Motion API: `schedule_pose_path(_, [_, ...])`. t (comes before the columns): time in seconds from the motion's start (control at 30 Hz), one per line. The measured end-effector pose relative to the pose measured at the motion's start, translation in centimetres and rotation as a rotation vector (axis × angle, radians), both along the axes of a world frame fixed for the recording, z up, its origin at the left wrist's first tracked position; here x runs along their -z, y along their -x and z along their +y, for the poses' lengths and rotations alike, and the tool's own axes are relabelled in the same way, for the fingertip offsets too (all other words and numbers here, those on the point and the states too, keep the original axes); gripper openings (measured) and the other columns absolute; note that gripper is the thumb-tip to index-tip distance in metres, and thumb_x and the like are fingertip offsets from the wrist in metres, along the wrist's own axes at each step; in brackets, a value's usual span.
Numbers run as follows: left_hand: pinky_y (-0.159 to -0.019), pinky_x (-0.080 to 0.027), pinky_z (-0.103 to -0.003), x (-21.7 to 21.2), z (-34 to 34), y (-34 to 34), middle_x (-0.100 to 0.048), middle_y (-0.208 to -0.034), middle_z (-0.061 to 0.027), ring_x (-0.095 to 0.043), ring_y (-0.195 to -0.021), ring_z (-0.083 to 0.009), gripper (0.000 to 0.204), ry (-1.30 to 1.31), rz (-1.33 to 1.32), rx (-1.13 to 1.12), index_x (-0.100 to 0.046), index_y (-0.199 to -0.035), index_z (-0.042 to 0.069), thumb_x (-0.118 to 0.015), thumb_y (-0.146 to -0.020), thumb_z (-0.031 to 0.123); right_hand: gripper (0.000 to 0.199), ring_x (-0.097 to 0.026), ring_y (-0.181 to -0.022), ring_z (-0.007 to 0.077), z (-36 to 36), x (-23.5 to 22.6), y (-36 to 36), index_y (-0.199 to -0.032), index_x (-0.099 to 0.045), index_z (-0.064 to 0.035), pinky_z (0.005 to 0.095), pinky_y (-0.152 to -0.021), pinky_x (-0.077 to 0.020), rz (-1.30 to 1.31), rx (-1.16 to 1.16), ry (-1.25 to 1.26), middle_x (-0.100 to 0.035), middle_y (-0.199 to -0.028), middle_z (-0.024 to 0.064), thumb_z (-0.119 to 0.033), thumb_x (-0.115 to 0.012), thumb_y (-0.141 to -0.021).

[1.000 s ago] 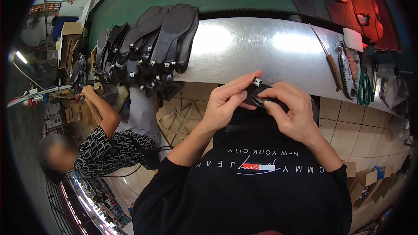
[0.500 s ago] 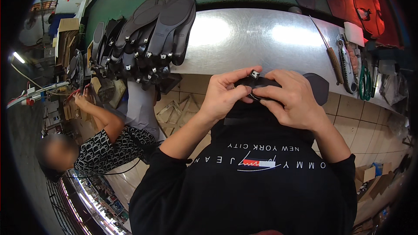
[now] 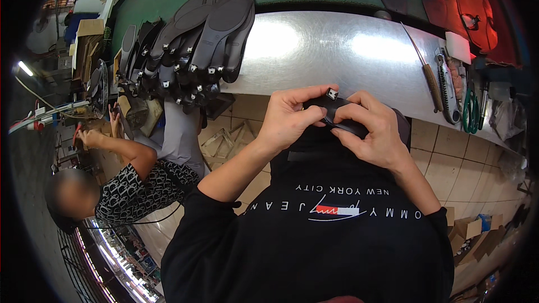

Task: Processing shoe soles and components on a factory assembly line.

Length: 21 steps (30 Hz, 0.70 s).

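Both hands are at the near edge of the metal bench, closed on a black shoe sole [image 3: 403,126] with a small silver piece [image 3: 332,94] standing up from its end. My left hand [image 3: 293,119] pinches that end, its index finger beside the silver piece and its thumb on the sole. With bent fingers and thumb, my right hand [image 3: 371,128] grips the sole's edge farther right. Part of the sole is hidden behind my right hand. To the left on the bench lies a pile of similar black soles [image 3: 224,25], several with silver pieces at their near ends.
On the metal bench [image 3: 314,50], at right, lie a wooden-handled awl [image 3: 431,87], a cutter [image 3: 448,92], green-handled scissors [image 3: 470,109] and a plastic bag [image 3: 507,115]. More soles [image 3: 469,0] lie under red light, far right. Another person [image 3: 140,185] works at left.
My right hand has shifted its grip on the sole, its fingers now more bent and its thumb lower. The sole has turned slightly. At left, the other person's hand has moved outward.
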<state>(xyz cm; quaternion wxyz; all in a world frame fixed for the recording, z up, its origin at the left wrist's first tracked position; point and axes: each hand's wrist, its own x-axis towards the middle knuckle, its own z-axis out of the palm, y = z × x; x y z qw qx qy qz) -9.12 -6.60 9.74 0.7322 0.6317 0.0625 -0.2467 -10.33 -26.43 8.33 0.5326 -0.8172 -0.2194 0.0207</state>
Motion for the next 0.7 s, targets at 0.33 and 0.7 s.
schedule_pose_path(0.33, [-0.062,-0.059,-0.022,-0.8,1.2,-0.8,-0.064,-0.115,-0.0119,-0.068,-0.082,-0.0135,0.037,0.235,0.331,-0.005,-0.062,-0.120,-0.001,-0.052,-0.083,-0.003,0.023,-0.058,-0.068,0.0249,0.7,0.7,1.0,-0.084,-0.067,-0.0126,0.0333,-0.057,-0.0442,-0.390,0.100,0.017,-0.058,-0.087,0.0090,-0.011,-0.077,-0.063])
schedule_pose_path(0.7, [-0.041,-0.033,-0.016,0.9,0.0,0.8,-0.062,-0.081,0.0006,-0.049,-0.059,-0.0008,0.037,0.088,0.104,-0.079,-0.061,-0.115,0.002,-0.042,-0.102,0.031,0.022,-0.062,-0.065,0.0284,0.6,-0.7,0.3,-0.094,-0.059,-0.0052,0.0360,-0.057,-0.0458,-0.190,0.129,0.025,-0.063,-0.075,0.0095,-0.010,-0.073,-0.077])
